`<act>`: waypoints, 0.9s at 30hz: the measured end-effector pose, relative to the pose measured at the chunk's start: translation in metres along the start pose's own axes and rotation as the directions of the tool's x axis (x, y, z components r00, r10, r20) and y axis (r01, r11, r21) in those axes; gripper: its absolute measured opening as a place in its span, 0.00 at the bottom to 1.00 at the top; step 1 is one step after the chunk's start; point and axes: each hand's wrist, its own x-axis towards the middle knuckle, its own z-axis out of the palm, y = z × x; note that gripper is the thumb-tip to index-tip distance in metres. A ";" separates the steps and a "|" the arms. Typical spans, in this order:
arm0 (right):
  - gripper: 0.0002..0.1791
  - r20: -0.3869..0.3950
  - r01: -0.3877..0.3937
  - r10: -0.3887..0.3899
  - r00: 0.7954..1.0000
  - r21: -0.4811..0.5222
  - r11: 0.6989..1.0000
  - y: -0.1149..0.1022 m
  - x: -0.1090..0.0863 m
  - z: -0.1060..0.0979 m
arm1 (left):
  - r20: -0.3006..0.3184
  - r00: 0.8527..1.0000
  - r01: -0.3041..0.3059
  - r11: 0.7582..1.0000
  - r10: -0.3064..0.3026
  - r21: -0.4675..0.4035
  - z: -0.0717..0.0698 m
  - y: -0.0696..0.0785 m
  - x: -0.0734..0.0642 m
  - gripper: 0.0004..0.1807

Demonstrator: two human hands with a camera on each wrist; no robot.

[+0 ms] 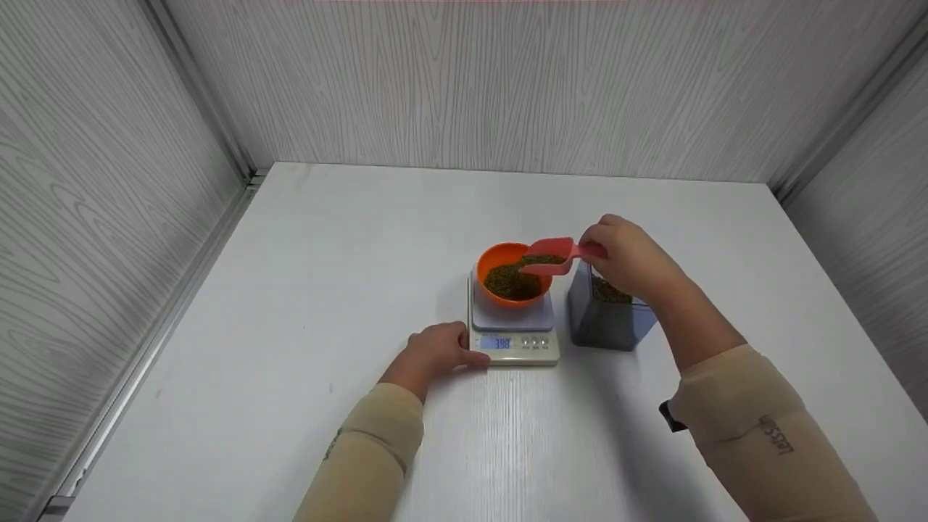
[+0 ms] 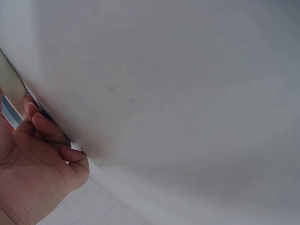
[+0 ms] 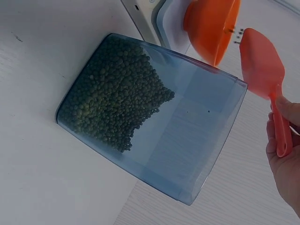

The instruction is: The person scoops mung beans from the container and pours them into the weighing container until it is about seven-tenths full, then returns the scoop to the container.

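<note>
In the head view my right hand [image 1: 629, 255] grips the handle of a red scoop [image 1: 557, 250], tilted over an orange bowl [image 1: 499, 255]. Small green beans spill from its lip; a few show in mid-air in the right wrist view, where the scoop [image 3: 262, 61] points at the bowl [image 3: 208, 28]. Beans [image 1: 511, 283] fill part of the bowl, which sits on a digital kitchen scale [image 1: 515, 319]. My left hand [image 1: 438, 346] holds the scale's front left corner, thumb at the front edge; its curled fingers [image 2: 47, 129] show in the left wrist view.
Right of the scale, below my right forearm, stands a clear bluish container [image 1: 605, 326] partly filled with green beans [image 3: 112, 93]. Everything stands on a white table [image 1: 348, 239] with pale wood-grain panels [image 1: 471, 87] behind and at the sides.
</note>
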 end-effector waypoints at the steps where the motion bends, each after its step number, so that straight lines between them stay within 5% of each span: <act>1: 0.10 0.001 -0.003 0.003 1.000 -0.002 1.000 -0.001 0.000 0.000 | 0.000 1.000 0.001 1.000 -0.001 0.000 0.000 0.000 0.000 0.23; 16: 0.10 -0.014 -0.026 0.026 1.000 -0.044 0.999 -0.002 0.000 -0.003 | 0.008 1.000 0.025 0.999 -0.025 -0.029 0.000 0.002 -0.002 0.23; 27: 0.09 -0.104 0.065 -0.075 0.992 -0.099 0.993 -0.005 -0.001 -0.001 | 0.007 1.000 0.020 0.999 -0.019 -0.031 0.001 0.000 0.001 0.23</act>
